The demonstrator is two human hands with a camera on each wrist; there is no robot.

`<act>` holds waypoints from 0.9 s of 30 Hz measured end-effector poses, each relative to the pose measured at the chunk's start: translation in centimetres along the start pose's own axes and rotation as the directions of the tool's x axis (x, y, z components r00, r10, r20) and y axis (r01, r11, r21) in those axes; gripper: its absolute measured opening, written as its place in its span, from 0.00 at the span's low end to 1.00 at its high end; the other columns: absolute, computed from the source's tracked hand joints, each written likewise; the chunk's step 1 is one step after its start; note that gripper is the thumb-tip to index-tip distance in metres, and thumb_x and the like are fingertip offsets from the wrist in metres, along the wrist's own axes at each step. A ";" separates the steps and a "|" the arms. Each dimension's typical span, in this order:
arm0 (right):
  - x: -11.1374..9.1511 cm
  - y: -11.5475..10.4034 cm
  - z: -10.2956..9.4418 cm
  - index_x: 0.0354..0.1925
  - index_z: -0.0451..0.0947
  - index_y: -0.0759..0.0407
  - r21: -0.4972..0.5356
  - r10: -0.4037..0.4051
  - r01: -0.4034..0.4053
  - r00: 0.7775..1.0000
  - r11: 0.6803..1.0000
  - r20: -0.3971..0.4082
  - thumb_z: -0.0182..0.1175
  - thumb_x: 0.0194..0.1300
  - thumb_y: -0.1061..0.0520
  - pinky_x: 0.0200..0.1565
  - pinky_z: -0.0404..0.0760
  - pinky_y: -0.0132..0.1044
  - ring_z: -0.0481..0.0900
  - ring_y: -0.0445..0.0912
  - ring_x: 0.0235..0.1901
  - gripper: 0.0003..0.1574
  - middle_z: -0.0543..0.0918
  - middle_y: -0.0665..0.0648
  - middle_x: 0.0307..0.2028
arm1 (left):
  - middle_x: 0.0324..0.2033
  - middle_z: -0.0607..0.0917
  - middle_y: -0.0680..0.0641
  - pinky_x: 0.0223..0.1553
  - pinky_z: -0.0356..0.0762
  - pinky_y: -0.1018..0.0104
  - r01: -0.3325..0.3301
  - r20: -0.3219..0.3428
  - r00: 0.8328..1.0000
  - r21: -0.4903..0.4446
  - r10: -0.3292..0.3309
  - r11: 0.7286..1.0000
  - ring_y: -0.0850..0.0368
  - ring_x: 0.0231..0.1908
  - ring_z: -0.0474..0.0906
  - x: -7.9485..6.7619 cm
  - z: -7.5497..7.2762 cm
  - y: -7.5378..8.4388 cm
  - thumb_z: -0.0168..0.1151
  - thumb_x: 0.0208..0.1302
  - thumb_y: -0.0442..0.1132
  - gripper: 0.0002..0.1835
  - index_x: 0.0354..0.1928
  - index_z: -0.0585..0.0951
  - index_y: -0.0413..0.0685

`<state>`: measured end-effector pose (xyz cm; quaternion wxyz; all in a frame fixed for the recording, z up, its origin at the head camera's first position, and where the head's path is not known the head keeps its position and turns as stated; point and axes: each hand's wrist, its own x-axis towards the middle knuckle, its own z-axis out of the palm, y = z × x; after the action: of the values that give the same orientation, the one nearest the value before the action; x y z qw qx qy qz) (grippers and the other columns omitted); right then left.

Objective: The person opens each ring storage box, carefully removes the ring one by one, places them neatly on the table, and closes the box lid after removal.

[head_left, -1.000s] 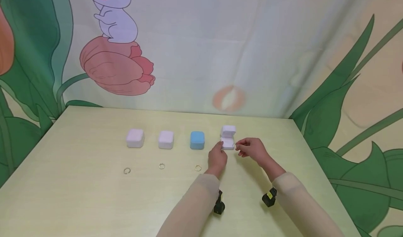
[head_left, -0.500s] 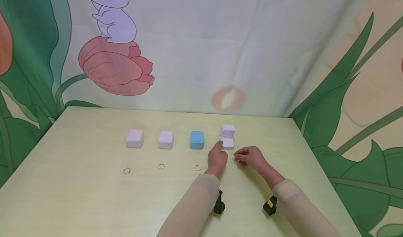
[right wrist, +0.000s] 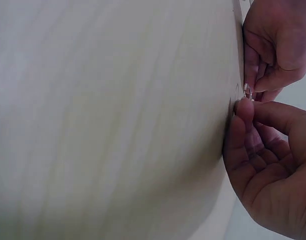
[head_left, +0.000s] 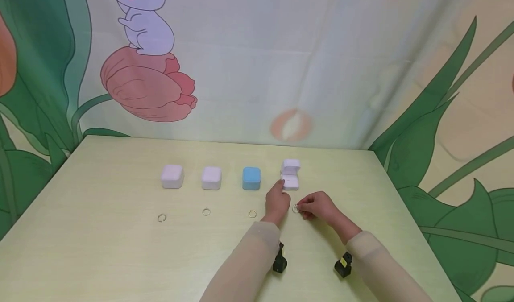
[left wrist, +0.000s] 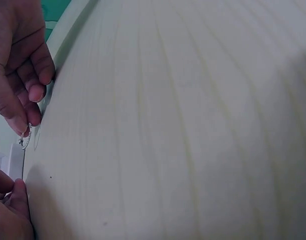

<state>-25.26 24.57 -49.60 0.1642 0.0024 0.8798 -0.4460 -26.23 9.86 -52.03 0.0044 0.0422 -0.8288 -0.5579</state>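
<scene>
The white ring box stands with its lid raised. My left hand reaches to the box's front left corner and grips it there; part of the box's near side is hidden behind the fingers. In front and to the right of the box, my right hand pinches a silver ring between thumb and fingertips, low over the table. In the left wrist view the ring shows a row of small bright stones along its band. The right wrist view has the same ring sticking out past the right fingertips.
To the left stand a closed blue box and two closed pale pink boxes, one nearer and one farther. A gold ring, a silver ring and another ring lie before them on the wooden table.
My right hand has drawn back from beside the open box toward the table's front, bringing the pinched ring with it. The left hand has stayed at the box.
</scene>
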 end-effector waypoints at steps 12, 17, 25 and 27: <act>-0.4 -0.8 0.0 0.39 0.86 0.72 -0.089 0.065 -0.064 0.998 0.994 0.013 0.63 0.68 0.63 0.27 0.85 0.31 0.80 0.36 0.18 0.11 0.86 0.50 0.20 | 0.71 0.74 0.38 0.75 0.68 0.48 0.052 0.022 0.998 -0.004 -0.052 0.999 0.40 0.73 0.69 -0.4 -0.1 0.7 0.47 0.65 0.28 0.30 0.71 0.72 0.38; -0.3 -1.3 0.2 0.37 0.87 0.71 -0.132 0.054 -0.054 0.999 0.990 -0.003 0.64 0.66 0.63 0.26 0.85 0.31 0.80 0.35 0.17 0.10 0.87 0.52 0.21 | 0.72 0.74 0.39 0.76 0.67 0.49 0.059 0.025 0.998 -0.012 -0.059 0.998 0.41 0.74 0.69 -0.2 -0.1 0.5 0.47 0.66 0.29 0.30 0.71 0.72 0.39; -0.4 -1.8 0.5 0.35 0.88 0.70 -0.219 0.050 -0.054 0.998 0.974 -0.026 0.65 0.64 0.63 0.26 0.86 0.31 0.79 0.36 0.17 0.09 0.85 0.53 0.18 | 0.71 0.75 0.38 0.75 0.69 0.49 0.058 0.021 0.998 -0.008 -0.058 0.998 0.41 0.73 0.69 -0.1 0.0 0.6 0.48 0.66 0.29 0.29 0.71 0.73 0.39; -0.5 -2.0 0.5 0.35 0.88 0.70 -0.230 0.047 -0.052 0.999 0.972 -0.027 0.65 0.64 0.63 0.27 0.86 0.32 0.79 0.36 0.17 0.09 0.85 0.54 0.18 | 0.71 0.75 0.38 0.75 0.69 0.49 0.059 0.022 0.998 -0.006 -0.059 0.998 0.41 0.73 0.70 -0.1 -0.1 0.6 0.48 0.66 0.29 0.29 0.71 0.73 0.38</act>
<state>-24.96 23.02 -48.18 0.1650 0.0102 0.9271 -0.3364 -26.11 10.05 -51.46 -0.0210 0.0603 -0.8254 -0.5609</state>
